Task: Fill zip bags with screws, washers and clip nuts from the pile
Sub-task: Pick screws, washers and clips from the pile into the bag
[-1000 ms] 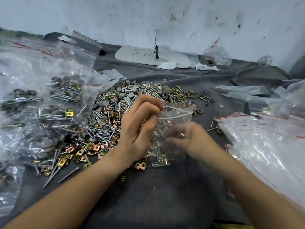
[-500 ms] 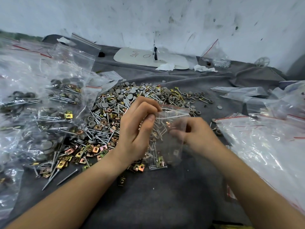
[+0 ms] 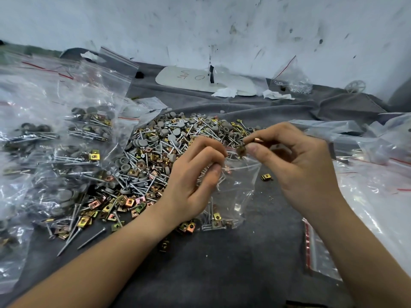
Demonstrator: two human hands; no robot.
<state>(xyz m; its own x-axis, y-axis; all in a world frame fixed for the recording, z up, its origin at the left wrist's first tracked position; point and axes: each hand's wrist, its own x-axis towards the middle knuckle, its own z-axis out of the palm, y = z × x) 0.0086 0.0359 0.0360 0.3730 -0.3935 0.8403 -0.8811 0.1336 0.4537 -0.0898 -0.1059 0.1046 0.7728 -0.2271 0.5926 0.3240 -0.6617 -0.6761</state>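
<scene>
A pile of silver screws, grey round washers and gold clip nuts lies on the grey cloth. My left hand pinches the left rim of a clear zip bag, which hangs open with a few screws and clip nuts at its bottom. My right hand is above the bag's mouth, with thumb and fingers closed on small dark pieces, blurred, that look like clip nuts. One clip nut lies loose just right of the bag.
Filled zip bags are heaped on the left. Empty zip bags with red seal lines are spread on the right. A white board, paper scraps and another bag sit by the back wall.
My right hand has come out from behind the bag and risen to its mouth, now pinching small pieces. My left hand keeps its hold on the bag's rim.
</scene>
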